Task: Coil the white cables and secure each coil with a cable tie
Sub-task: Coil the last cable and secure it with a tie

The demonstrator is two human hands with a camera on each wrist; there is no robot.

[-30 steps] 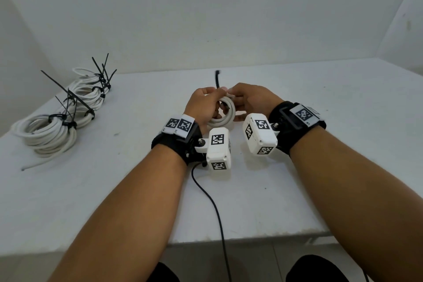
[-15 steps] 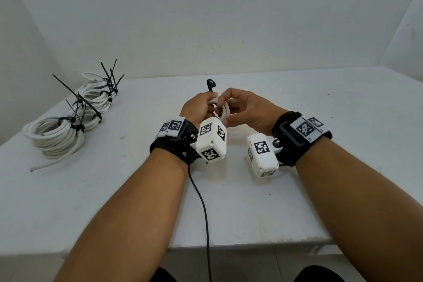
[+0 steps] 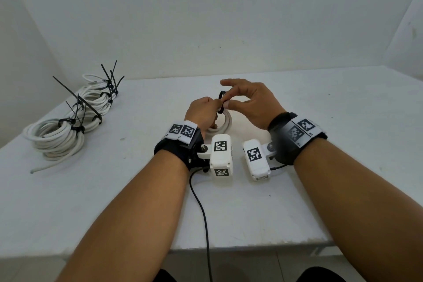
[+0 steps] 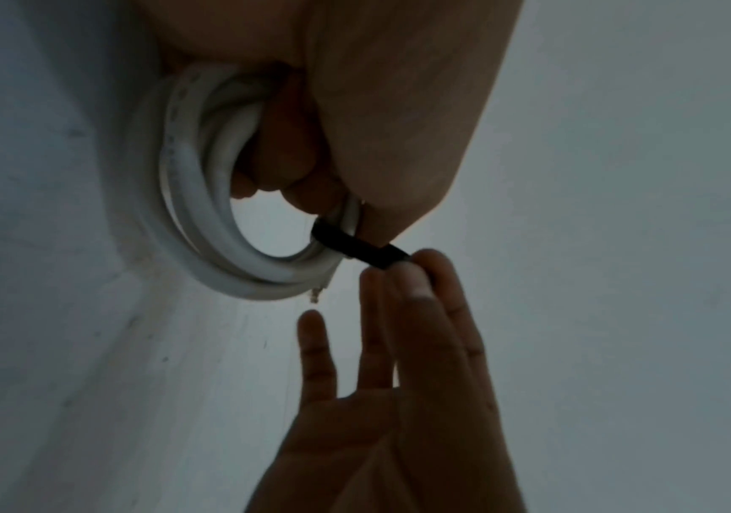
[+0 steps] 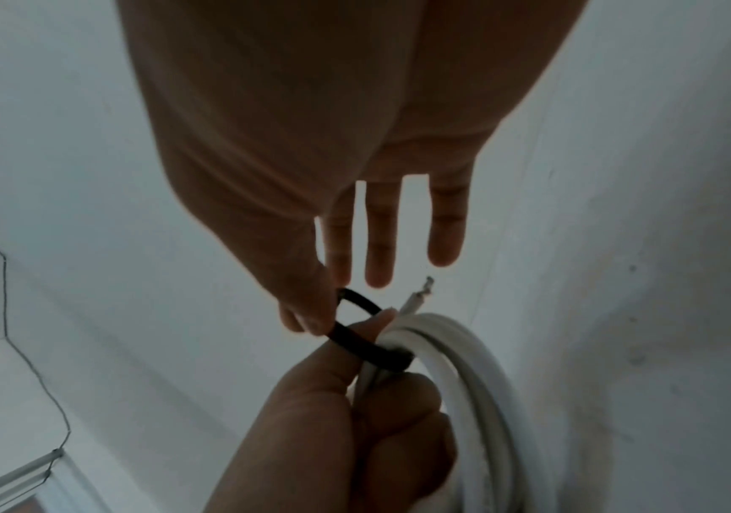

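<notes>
At table centre, left hand grips small white coil — several loops. Right hand pinches black cable tie wrapped round it — other fingers straight.

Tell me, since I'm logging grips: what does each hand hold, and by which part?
The left hand grips the white cable coil at its wrapped section. The right hand pinches the black cable tie by its loop.

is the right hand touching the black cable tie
Touching. The right wrist view shows the right hand pinching the black cable tie between thumb and forefinger, beside the white coil.
</notes>
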